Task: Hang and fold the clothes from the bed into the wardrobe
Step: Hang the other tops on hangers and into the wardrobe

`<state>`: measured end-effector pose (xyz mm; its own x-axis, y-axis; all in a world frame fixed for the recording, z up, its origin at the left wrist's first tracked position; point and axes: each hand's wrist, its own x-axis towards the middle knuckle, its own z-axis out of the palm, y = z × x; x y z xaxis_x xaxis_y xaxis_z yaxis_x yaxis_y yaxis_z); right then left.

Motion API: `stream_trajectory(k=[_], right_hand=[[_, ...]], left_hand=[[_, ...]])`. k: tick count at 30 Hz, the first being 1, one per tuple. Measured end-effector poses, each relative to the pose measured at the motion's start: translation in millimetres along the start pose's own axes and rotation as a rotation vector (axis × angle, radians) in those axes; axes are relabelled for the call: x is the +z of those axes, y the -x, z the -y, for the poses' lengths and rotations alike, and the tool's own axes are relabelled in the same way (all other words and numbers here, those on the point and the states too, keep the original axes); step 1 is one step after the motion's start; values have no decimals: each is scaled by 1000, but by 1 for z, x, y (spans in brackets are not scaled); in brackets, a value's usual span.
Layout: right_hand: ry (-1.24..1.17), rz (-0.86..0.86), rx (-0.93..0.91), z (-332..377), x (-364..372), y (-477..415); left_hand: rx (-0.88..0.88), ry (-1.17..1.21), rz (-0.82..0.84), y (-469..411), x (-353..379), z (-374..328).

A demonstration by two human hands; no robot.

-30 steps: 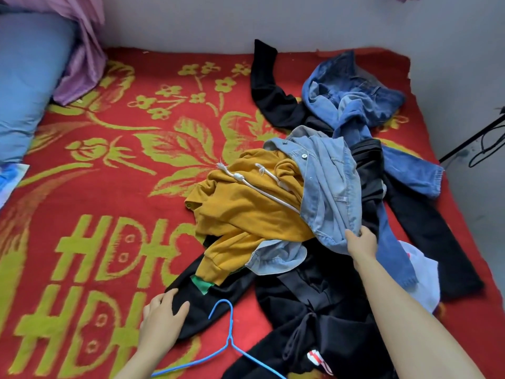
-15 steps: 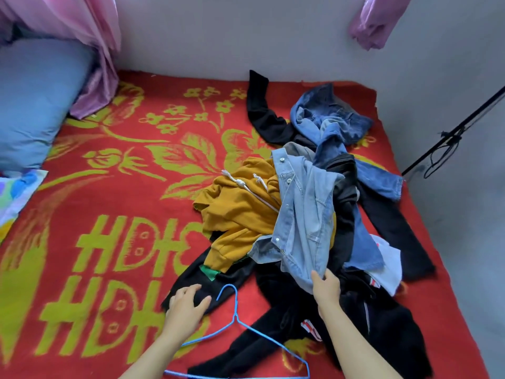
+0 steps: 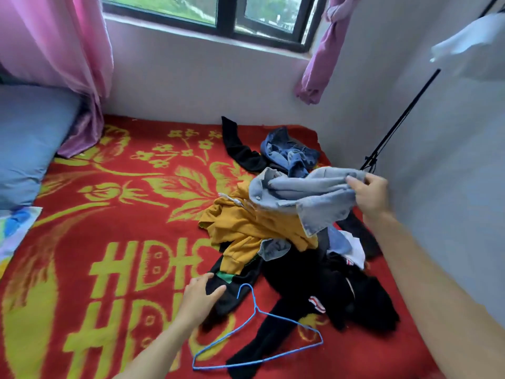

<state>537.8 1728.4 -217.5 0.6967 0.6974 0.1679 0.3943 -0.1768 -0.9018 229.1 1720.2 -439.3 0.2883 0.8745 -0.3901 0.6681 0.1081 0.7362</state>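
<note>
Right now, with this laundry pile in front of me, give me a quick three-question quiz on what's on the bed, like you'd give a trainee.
1. True or false: the right hand grips the light denim jacket.
2. Pick one: the blue hanger is A) lying on the red blanket near the left hand, B) threaded through the jacket, C) hooked on the window frame.
3. Fill the blank: the hoodie lying partly under the jacket is ____ in colour.

Key: 1 true. 2 A. 3 mustard yellow.
</note>
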Motion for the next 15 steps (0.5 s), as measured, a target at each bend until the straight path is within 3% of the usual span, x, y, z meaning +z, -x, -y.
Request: stream_trajectory(k=[4, 11, 15], right_hand=[[10, -34, -168, 106, 16, 29], [-132, 58, -329, 222, 51, 87], [-348, 132, -368, 269, 54, 102]], left_hand=[[123, -39, -49, 21, -69, 6], [282, 1, -83, 42, -130, 10], [322, 14, -157, 45, -150, 1]])
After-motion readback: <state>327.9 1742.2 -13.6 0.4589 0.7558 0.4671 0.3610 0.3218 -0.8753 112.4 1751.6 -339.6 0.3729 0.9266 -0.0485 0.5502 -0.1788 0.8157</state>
